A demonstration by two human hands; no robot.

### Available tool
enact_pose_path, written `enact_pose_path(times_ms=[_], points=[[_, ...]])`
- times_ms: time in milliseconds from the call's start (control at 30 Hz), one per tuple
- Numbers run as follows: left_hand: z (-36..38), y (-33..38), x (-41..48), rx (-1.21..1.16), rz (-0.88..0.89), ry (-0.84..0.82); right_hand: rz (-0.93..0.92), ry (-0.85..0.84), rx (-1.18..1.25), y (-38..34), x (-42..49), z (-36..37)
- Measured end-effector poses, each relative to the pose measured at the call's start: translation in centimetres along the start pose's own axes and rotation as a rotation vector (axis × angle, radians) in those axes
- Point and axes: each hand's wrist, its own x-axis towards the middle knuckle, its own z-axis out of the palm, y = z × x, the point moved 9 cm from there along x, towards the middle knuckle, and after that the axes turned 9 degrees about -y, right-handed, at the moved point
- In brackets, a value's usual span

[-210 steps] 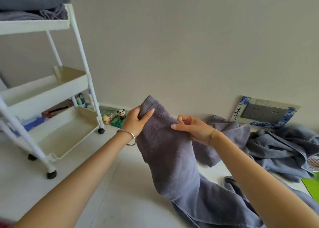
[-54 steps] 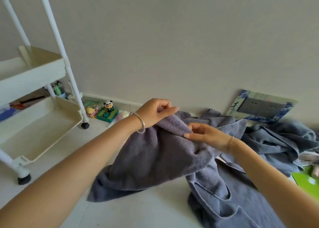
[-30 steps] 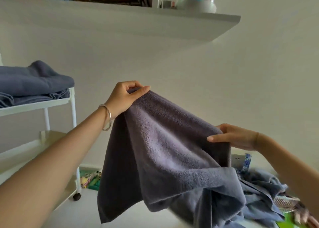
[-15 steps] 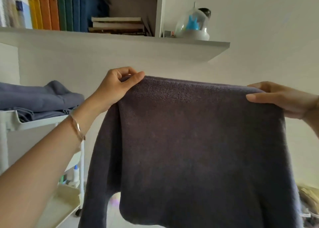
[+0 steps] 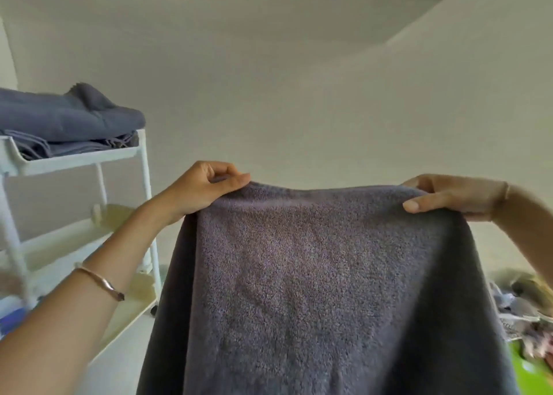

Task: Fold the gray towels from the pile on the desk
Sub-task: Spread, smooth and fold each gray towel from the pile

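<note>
A gray towel hangs spread out in the air in front of me, filling the lower middle of the view. My left hand pinches its top left corner between thumb and fingers. My right hand pinches the top right corner, thumb on the near side. The top edge runs nearly level between the two hands. The towel's lower end drops out of view, and the pile on the desk behind it is hidden.
A white rolling cart stands at the left with folded gray towels on its top tray. A white wall shelf juts out overhead. Blurred clutter and a green object lie at the lower right.
Over the last second the hands pulled apart and spread the towel flat between them. In the last half second the view tilted down a little and the towel's top edge sits lower in the frame.
</note>
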Motion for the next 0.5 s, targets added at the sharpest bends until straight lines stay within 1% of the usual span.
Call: enact_pose_path(times_ms=[133, 267, 333, 400, 500], points=[[3.9, -11.4, -2.3, 0.016, -0.265, -0.084, 0.206, -0.126, 0.095, 8.9, 4.4, 5.7], [8.7, -20.4, -4.6, 0.138, -0.444, -0.249, 0.412, -0.236, 0.169, 17.9, 7.1, 11.2], [10.1, -23.6, -5.2, 0.211, -0.502, -0.295, 0.510, -0.281, 0.196, 21.5, 8.2, 13.2], [10.7, -26.4, -5.0, 0.246, -0.526, -0.302, 0.558, -0.302, 0.169, 24.1, 9.5, 13.9], [11.5, -30.1, -4.0, 0.313, -0.532, -0.287, 0.580, -0.253, 0.145, 26.9, 11.2, 13.6]])
